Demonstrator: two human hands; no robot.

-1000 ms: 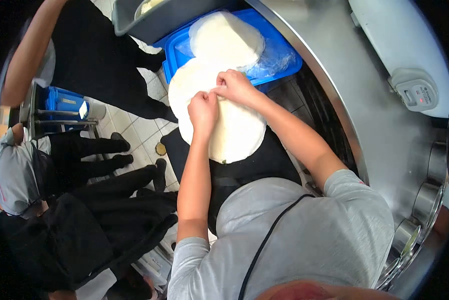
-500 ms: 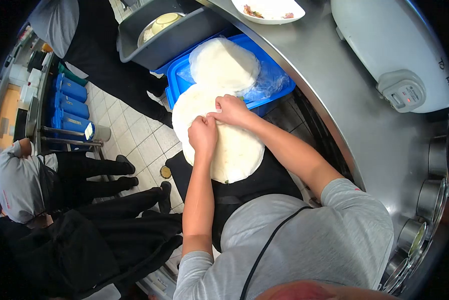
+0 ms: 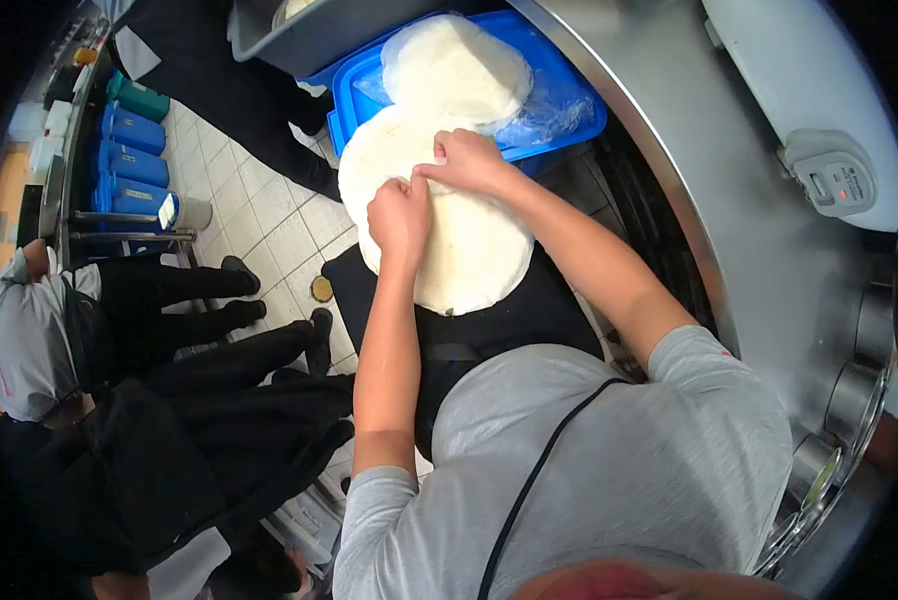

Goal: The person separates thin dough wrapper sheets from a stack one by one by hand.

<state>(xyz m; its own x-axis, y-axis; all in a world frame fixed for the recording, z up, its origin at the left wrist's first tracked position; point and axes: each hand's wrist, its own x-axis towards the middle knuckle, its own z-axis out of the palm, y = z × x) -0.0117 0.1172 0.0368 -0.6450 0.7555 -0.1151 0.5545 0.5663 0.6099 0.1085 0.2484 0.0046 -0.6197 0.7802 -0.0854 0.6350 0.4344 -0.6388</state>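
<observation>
Left of the blue tray [image 3: 559,62], the left forearm runs almost straight up from the elbow, and the left hand [image 3: 400,218] is a loose fist, knuckles up, thumb toward the other hand. The right forearm slants in from the lower right, and the right hand [image 3: 466,162] curls on its side with finger and thumb reaching left. The two hands meet, or nearly so, each pinched on the front pale sheet [image 3: 474,255] (how much of it is between the fingers is hidden). That sheet lies over the dark-clothed lap, on the wearer's side of the tray.

Counted from the left: three other people, all left of the tray; three blue bins [image 3: 132,165], one green bin [image 3: 141,98] and one white bucket [image 3: 196,213], farther left of it; one round yellowish disc [image 3: 322,289] on the floor, lower left of it; one grey tub [image 3: 314,45] just beside its upper left; two overlapping pale areas in front, plus one pale stack [image 3: 456,70] on it, layers uncountable; and one white appliance [image 3: 804,95] to its right, on the steel counter [image 3: 669,100]
</observation>
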